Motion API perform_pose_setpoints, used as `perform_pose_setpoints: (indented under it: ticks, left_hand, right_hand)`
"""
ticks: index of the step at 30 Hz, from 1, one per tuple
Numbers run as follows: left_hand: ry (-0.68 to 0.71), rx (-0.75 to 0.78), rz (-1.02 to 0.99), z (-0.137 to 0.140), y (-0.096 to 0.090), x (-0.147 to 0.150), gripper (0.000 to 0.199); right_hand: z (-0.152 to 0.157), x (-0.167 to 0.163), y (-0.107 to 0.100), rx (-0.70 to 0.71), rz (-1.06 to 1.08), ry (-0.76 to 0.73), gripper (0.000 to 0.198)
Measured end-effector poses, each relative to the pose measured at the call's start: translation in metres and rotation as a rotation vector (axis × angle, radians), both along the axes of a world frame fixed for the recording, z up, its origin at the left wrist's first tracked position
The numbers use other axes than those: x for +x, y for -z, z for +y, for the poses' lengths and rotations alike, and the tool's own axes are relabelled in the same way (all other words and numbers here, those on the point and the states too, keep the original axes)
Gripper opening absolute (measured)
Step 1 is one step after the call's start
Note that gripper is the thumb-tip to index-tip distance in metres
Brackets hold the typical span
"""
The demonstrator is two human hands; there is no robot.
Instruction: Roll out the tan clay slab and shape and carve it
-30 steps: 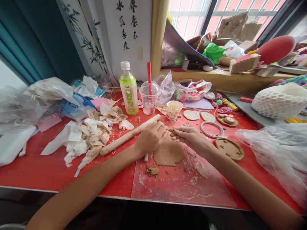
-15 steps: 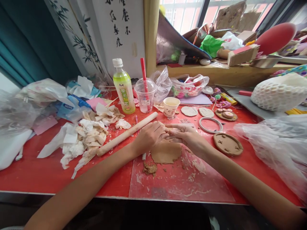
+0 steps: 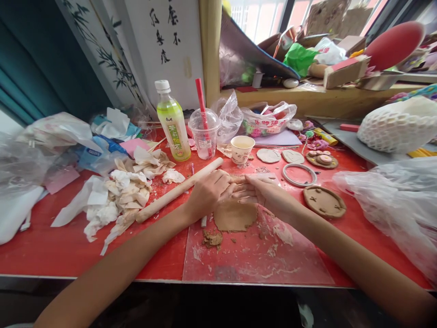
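Note:
My left hand [image 3: 210, 189] and my right hand [image 3: 264, 191] meet above the far edge of a flat brown clay slab [image 3: 235, 217]. The left fingers are bent and pressed together against the right fingertips. My right hand lies with its fingers stretched out toward the left one. Whatever may be between them is too small or too hidden to name. The slab rests on a clear, clay-smeared sheet [image 3: 259, 269]. Clay crumbs [image 3: 212, 238] lie at its lower left. A wooden rolling pin [image 3: 177, 191] slants past my left hand.
Behind the hands stand a paper cup [image 3: 241, 152], a plastic cup with a red straw [image 3: 205, 139] and a green drink bottle [image 3: 174, 130]. Crumpled tissues [image 3: 126, 196] lie left. At right are a ring [image 3: 299, 175], a clay disc [image 3: 324, 202] and plastic bags [image 3: 392, 205].
My right fingers have straightened and lie flatter, and my left hand has shifted slightly against them. The whole view has moved a little; the slab and rolling pin look unmoved.

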State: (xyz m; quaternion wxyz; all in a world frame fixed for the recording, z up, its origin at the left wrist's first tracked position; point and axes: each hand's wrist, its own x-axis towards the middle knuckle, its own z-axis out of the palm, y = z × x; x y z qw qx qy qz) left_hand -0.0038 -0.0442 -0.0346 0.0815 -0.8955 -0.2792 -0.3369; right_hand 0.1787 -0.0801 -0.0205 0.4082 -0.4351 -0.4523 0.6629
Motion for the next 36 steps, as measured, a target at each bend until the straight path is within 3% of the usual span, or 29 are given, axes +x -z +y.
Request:
perform_pose_setpoints:
  ticks: [4, 9, 20, 36]
  left_hand:
    - [-0.018, -0.049, -0.046, -0.0005, -0.0003, 0.0002, 0.015]
    - [-0.009, 0.003, -0.039, -0.0005, 0.0002, 0.0003, 0.018]
    - [-0.004, 0.017, -0.040, -0.0005, 0.0007, -0.0005, 0.014]
    - [0.007, 0.000, -0.038, -0.0006, 0.0027, -0.0015, 0.018]
  right_hand:
    - [-0.0005, -0.0009, -0.0051, 0.037, 0.045, 0.012, 0.027]
    - [-0.0017, -0.0011, -0.0103, 0.055, 0.044, 0.018, 0.027]
    - [-0.0019, -0.0008, -0.0067, 0.056, 0.044, -0.021, 0.028]
    - [-0.0033, -0.0009, -0.0029, -0.034, -0.021, -0.091, 0.029]
